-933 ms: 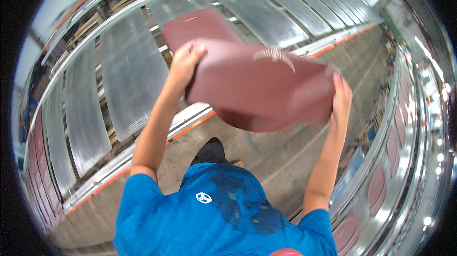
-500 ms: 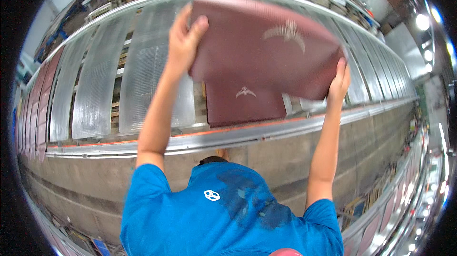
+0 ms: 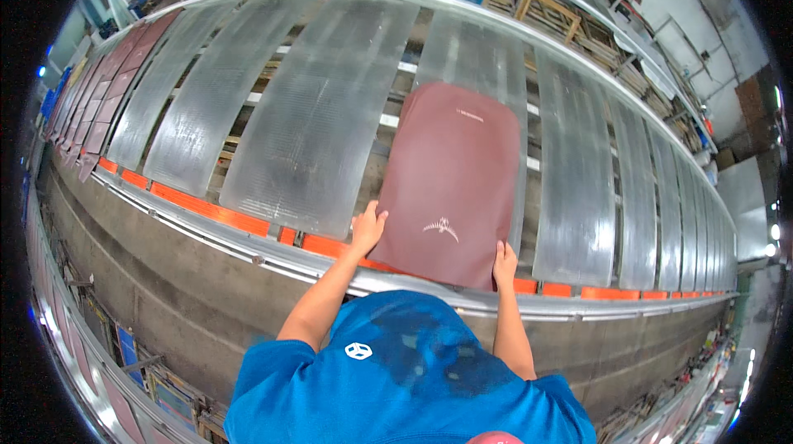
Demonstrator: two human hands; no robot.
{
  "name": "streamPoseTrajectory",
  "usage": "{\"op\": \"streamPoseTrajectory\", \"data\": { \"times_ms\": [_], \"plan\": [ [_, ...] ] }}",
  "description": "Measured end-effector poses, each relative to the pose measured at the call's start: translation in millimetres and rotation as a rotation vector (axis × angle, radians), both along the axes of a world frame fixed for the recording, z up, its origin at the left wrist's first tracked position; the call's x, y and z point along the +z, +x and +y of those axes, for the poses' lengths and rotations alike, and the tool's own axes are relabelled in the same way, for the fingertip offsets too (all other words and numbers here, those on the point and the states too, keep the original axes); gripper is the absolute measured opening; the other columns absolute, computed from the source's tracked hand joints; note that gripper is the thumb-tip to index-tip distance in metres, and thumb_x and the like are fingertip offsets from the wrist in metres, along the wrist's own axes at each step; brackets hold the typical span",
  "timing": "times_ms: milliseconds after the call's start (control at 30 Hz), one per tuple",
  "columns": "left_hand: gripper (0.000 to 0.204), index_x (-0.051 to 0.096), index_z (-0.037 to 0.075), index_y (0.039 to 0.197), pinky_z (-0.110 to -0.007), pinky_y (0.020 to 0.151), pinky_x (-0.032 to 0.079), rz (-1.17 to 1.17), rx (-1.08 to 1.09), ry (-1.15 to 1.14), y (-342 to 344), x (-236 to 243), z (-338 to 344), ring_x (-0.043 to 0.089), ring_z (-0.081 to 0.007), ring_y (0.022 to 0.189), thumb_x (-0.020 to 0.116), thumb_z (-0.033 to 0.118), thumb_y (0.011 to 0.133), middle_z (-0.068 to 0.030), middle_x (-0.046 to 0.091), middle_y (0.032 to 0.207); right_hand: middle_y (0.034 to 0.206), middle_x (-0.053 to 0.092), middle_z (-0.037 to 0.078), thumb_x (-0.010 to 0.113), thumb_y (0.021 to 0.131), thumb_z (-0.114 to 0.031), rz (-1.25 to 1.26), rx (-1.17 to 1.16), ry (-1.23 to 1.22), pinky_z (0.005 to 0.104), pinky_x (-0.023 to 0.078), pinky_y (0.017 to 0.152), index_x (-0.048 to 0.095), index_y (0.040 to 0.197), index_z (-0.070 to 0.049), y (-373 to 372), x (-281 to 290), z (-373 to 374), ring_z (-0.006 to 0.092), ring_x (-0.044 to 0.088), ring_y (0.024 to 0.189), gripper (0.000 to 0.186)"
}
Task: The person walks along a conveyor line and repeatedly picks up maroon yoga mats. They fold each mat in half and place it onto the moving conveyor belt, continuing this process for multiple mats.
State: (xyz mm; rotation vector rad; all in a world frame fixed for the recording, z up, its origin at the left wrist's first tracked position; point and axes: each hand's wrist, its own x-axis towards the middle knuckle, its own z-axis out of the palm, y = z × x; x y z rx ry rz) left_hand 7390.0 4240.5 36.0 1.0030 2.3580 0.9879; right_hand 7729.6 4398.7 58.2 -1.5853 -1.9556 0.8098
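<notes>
A maroon leather-like sheet [image 3: 450, 180] with rounded far corners lies nearly flat over a grey panel, its near end reaching the table's front rail. Near its lower end is a pale winged emblem [image 3: 442, 229], and small pale lettering marks the far end. On the left edge of the sheet, my left hand [image 3: 369, 227] is closed with the thumb on top. My right hand [image 3: 505, 265] pinches the opposite edge close to the near right corner. The fingers under the sheet are hidden. Whether another sheet lies beneath is hard to tell.
Long grey panels [image 3: 318, 122] lie side by side along the table, with gaps between them. Maroon pieces [image 3: 107, 97] cover the panels at the far left. An orange strip [image 3: 211, 211] runs along the front metal rail. Wooden frames [image 3: 549, 14] are stacked behind the table.
Both hands have come down and nearer to me with the maroon sheet. It was raised and bent above a similar sheet; now it lies along the panel. My view has turned.
</notes>
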Motion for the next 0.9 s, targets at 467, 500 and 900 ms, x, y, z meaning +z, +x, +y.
{"op": "streamPoseTrajectory", "data": {
  "times_ms": [467,500,900],
  "plan": [
    [0.034,0.056,0.004,0.111,-0.048,0.09,0.04,0.202,0.077,0.005,32.1,17.1,12.1,0.051,-0.0396,0.102,0.066,0.021,0.084,-0.0215,0.056,0.109,0.102,0.061,0.023,0.048,0.095,-0.041,-0.26,-0.065,-0.057,0.0484,0.044,0.084,0.056,0.119,-0.002,3.6,12.5,23.6,0.0434,0.056,0.1,0.046],
    [0.035,0.056,0.004,0.112,-0.047,0.091,0.04,0.231,0.088,0.013,32.5,19.6,14.1,0.049,-0.0388,0.106,0.067,0.021,0.083,-0.0212,0.054,0.112,0.107,0.059,0.023,0.052,0.094,-0.04,-0.267,-0.042,-0.022,0.0475,0.043,0.087,0.055,0.122,-0.002,7.7,9.5,24.9,0.0429,0.054,0.103,0.047],
    [0.057,0.051,-0.004,0.123,-0.045,0.085,0.05,-0.462,0.202,-0.171,14.6,38.1,45.8,0.064,-0.0339,0.096,0.073,0.025,0.08,-0.0205,0.064,0.108,0.125,0.051,0.023,0.074,0.078,-0.04,0.053,-0.152,-0.376,0.0406,0.042,0.095,0.046,0.129,0.008,22.4,-21.1,40.2,0.0322,0.052,0.113,0.075]
  ]
}}
